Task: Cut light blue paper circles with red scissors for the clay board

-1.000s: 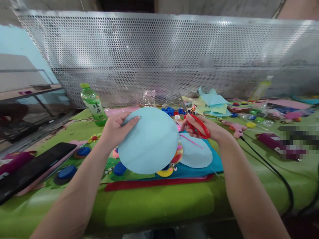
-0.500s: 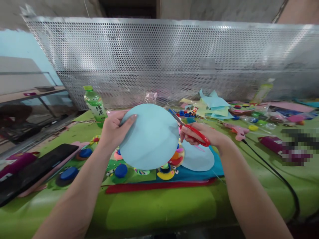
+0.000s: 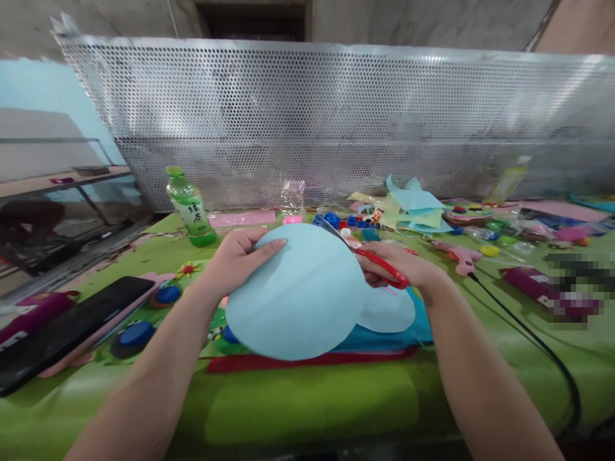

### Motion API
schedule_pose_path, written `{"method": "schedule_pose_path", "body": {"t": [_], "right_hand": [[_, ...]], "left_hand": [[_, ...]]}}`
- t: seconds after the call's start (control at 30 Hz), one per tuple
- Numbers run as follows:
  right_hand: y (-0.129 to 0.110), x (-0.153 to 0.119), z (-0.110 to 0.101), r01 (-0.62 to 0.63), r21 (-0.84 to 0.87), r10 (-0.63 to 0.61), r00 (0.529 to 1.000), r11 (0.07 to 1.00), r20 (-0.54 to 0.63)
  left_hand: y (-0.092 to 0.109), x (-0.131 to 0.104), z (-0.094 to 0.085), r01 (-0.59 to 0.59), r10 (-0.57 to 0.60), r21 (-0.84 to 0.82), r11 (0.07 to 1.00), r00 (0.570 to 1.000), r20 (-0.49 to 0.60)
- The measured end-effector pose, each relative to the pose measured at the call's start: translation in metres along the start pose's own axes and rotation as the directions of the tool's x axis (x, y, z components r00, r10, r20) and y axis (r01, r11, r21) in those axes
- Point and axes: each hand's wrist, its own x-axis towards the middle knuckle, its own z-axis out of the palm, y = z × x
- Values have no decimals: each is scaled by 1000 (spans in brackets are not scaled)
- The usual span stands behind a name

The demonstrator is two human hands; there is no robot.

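My left hand (image 3: 247,259) pinches a light blue paper disc (image 3: 295,298) at its upper left edge, thumb on the near face. In my right hand (image 3: 391,266) are red-handled scissors (image 3: 379,266), their blades reaching up and left along the disc's upper right edge. Whether the blades touch the paper I cannot tell. Behind the disc at the right lies a second light blue paper piece (image 3: 388,310) on a stack of blue and red sheets (image 3: 403,339). The disc hides most of the decorated craft pieces beneath it.
A green tea bottle (image 3: 192,211) stands at the back left. A black phone (image 3: 72,330) lies at the left, near blue bottle caps (image 3: 137,334). To the right are a pink glue gun (image 3: 461,256) with a black cable and paper scraps (image 3: 416,202). A perforated metal panel (image 3: 298,121) rises behind.
The disc has come lower and nearer, tilting so that it covers more of the craft pieces. My left hand has shifted right and down; the scissors have moved slightly right.
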Motion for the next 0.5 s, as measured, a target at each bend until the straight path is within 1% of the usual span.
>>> {"method": "schedule_pose_path", "body": {"t": [0.07, 0.17, 0.3, 0.5], "right_hand": [[-2, -3, 1, 3, 59, -9, 994, 998, 107], [-6, -6, 1, -4, 85, -11, 984, 996, 180], [-11, -9, -1, 0, 59, -13, 974, 998, 228], [-11, -10, -4, -42, 40, 31, 971, 998, 239]], "left_hand": [[2, -1, 1, -7, 8, -11, 1000, 999, 33], [2, -1, 1, 4, -2, -37, 999, 998, 66], [1, 0, 0, 20, -15, -61, 998, 997, 80], [2, 1, -2, 36, -33, -21, 999, 991, 131]]}}
